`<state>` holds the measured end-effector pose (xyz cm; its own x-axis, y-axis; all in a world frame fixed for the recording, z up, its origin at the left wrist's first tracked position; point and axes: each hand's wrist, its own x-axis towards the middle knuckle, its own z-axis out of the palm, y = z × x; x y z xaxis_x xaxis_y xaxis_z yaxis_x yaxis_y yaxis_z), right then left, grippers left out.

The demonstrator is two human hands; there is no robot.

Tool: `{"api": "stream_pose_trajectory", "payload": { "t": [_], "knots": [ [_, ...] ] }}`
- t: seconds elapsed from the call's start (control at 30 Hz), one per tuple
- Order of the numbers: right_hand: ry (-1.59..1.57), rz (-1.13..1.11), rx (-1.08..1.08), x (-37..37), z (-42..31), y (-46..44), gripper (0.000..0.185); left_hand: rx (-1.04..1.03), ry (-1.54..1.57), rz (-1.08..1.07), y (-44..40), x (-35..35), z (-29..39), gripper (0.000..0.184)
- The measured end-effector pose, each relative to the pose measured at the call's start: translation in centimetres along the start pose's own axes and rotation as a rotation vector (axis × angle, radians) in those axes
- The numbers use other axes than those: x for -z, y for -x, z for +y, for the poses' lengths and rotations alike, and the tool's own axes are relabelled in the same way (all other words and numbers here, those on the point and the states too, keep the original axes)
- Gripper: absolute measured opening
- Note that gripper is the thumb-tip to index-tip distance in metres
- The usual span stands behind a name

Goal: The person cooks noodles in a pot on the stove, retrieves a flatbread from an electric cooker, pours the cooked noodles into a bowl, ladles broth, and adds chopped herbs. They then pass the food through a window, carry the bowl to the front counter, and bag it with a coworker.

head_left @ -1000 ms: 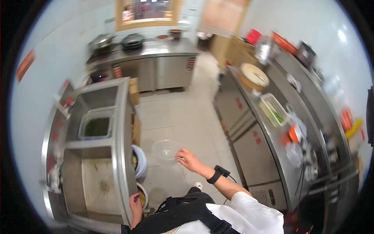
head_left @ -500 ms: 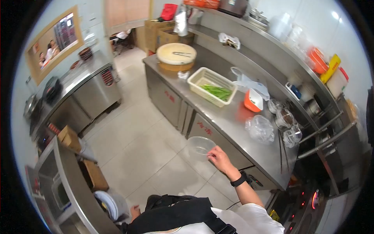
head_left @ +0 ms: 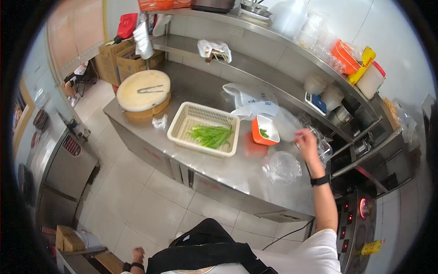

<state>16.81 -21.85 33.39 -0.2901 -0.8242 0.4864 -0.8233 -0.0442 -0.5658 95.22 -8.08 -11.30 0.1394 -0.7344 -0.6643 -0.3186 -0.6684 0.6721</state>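
Note:
My right hand (head_left: 307, 142) is over the right part of the steel counter (head_left: 228, 176), its fingers closed on the rim of a clear plastic bowl (head_left: 286, 124), which is blurred. Just left of it, an orange and white bowl (head_left: 264, 130) has chopped greens inside. A cream basket (head_left: 180, 130) with long green vegetables (head_left: 212, 136) sits further left. Below my right hand lies a clear plastic bag (head_left: 283, 167). Low at the left, my left hand (head_left: 138, 254) hangs beside my body, small and blurred, touching nothing visible.
A round cutting board (head_left: 143, 89) with tongs is at the counter's far left. Shelves (head_left: 255, 68) run behind, holding containers and a scale (head_left: 315, 103). A stove (head_left: 360, 223) with red lights and a glowing ring stands at the lower right. A cable crosses the floor.
The view has swung right, from the sinks to the counter. My right hand, with the clear bowl, has moved from above the floor to above the counter.

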Motion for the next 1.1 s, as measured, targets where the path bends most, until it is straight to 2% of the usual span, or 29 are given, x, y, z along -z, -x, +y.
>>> {"api": "stream_pose_trajectory", "payload": {
  "t": [0.03, 0.1, 0.17, 0.27, 0.3, 0.37, 0.43, 0.5, 0.53, 0.57, 0.6, 0.63, 0.67, 0.73, 0.77, 0.83, 0.87, 0.9, 0.97, 1.0, 1.03, 1.1],
  "knots": [
    [-0.037, 0.061, -0.057, 1.1, 1.7, -2.6, 0.013, -0.027, 0.064, 0.021, -2.6, -0.3, 3.8, 0.016],
    [0.094, 0.215, -0.029, 3.2, 6.0, -7.8, 0.014, -0.02, 0.16, 0.104, -6.7, -2.1, 12.7, 0.016],
    [0.344, 0.317, -0.01, 5.1, 8.8, -13.1, 0.015, -0.12, 0.172, 0.147, -6.0, -5.5, 22.9, 0.014],
    [0.478, 0.422, -0.025, 7.0, 15.5, -20.9, 0.02, -0.185, 0.147, 0.124, -4.5, -10.4, 32.0, 0.014],
    [0.514, 0.45, -0.05, 7.5, 17.5, -23.0, 0.022, -0.178, 0.146, 0.122, -5.4, -11.4, 31.7, 0.014],
    [0.584, 0.47, -0.081, 8.1, 20.6, -27.2, 0.024, -0.325, 0.009, 0.057, -8.2, -13.4, 27.0, 0.016],
    [0.642, 0.501, -0.114, 8.7, 22.9, -30.6, 0.026, -0.283, -0.107, 0.037, -7.3, -15.2, 24.8, 0.018],
    [0.752, 0.431, -0.237, 9.3, 25.4, -33.3, 0.028, -0.331, -0.095, 0.031, -6.9, -16.2, 20.1, 0.018],
    [0.914, 0.426, -0.169, 9.7, 31.0, -34.9, 0.026, -0.316, -0.076, 0.049, -6.8, -16.3, 18.4, 0.018],
    [1.064, 0.419, -0.086, 10.4, 37.6, -36.8, 0.024, -0.104, -0.156, 0.062, -6.0, -16.6, 17.3, 0.019],
    [1.438, 0.221, 0.107, 10.9, 38.9, -37.1, 0.024, 0.115, -0.223, 0.075, -5.0, -16.5, 16.4, 0.02],
    [1.405, 0.211, 0.158, 10.8, 40.1, -37.7, 0.024, 0.27, -0.153, 0.047, -4.7, -16.4, 15.6, 0.022],
    [1.141, 0.31, 0.112, 10.8, 40.2, -38.3, 0.027, 0.185, -0.137, 0.078, -4.1, -16.3, 14.9, 0.022],
    [0.813, 0.404, 0.018, 10.5, 39.9, -38.5, 0.036, 0.063, -0.126, 0.14, -2.8, -16.2, 14.1, 0.022],
    [0.774, 0.406, -0.044, 10.4, 40.0, -38.4, 0.036, 0.025, -0.128, 0.171, -2.6, -16.1, 15.1, 0.022],
    [0.946, 0.323, -0.239, 9.8, 39.5, -37.4, 0.035, 0.112, -0.17, 0.195, -2.2, -16.3, 18.3, 0.024],
    [1.045, 0.251, -0.328, 9.2, 38.7, -36.9, 0.034, 0.06, -0.219, 0.152, -3.2, -16.2, 18.2, 0.029],
    [1.138, 0.189, -0.392, 8.4, 37.5, -36.4, 0.034, -0.068, -0.279, 0.117, -2.6, -16.5, 21.7, 0.032],
    [0.986, 0.328, -0.248, 5.6, 32.6, -35.5, 0.033, -0.113, -0.221, 0.009, -2.2, -17.0, 27.5, 0.036],
    [0.711, 0.445, -0.057, 2.7, 26.5, -33.7, 0.03, -0.135, -0.292, -0.13, -2.6, -17.0, 30.0, 0.042],
    [0.447, 0.509, 0.154, -0.3, 20.4, -31.9, 0.028, -0.259, -0.252, -0.238, -2.2, -16.5, 32.3, 0.048],
    [-0.089, 0.152, 0.146, -6.0, 11.3, -27.5, 0.024, -0.451, -0.329, -0.354, -1.3, -15.2, 37.1, 0.056]
  ]
}}
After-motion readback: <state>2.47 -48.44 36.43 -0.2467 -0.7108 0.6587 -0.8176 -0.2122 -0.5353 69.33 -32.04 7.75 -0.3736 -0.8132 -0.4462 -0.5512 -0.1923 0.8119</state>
